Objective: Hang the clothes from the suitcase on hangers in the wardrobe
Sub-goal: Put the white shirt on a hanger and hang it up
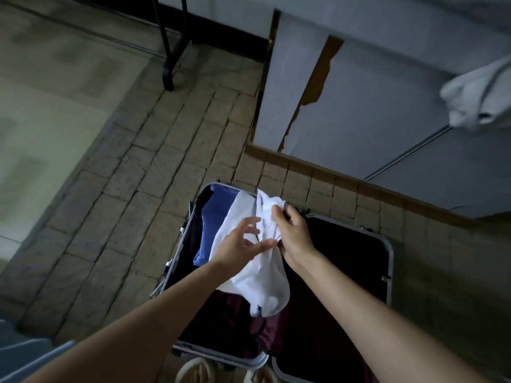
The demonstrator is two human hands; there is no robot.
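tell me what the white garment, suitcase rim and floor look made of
White garment: thin soft fabric, likely cotton; it creases and drapes limply. Suitcase rim: pale grey with a dull sheen, metal or plastic, unclear. Floor: rough matte stone or brick pavers with visible joints.

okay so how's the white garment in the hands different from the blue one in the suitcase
The white garment is lifted and bunched, pinched by the right hand, with the left hand open against it; the blue garment lies untouched in the suitcase. The white one drapes across the middle of the case; the blue sits in its left half. Both are plain, soft clothes.
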